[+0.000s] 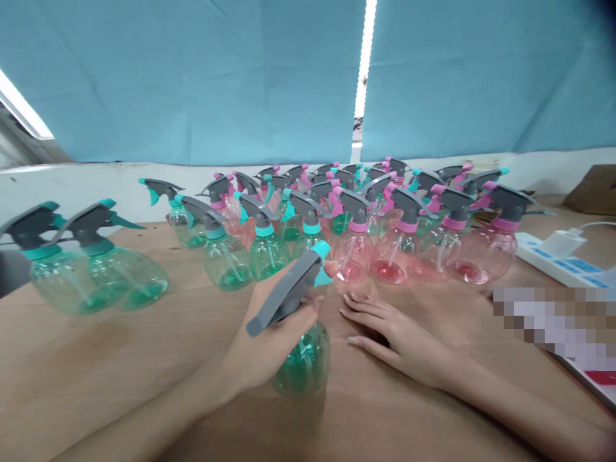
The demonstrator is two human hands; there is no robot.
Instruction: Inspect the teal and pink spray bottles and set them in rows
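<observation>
My left hand [269, 333] is wrapped round the neck of a green spray bottle [304, 366], just under its grey trigger head with a turquoise nozzle. The bottle is upright near the front of the table. Beside it on the right, my right hand [392, 327] lies with fingers stretched out on the tabletop, holding nothing. Beyond both hands, pink spray bottles [353, 253] and more green spray bottles [226, 260] stand in close rows, all with grey trigger heads.
Two green bottles [128, 276] stand apart at the left on the brown table [158, 372]. At the right lie a white power strip [572, 263] with a plug in it and a blurred-out flat item. A blue curtain [216, 77] hangs behind.
</observation>
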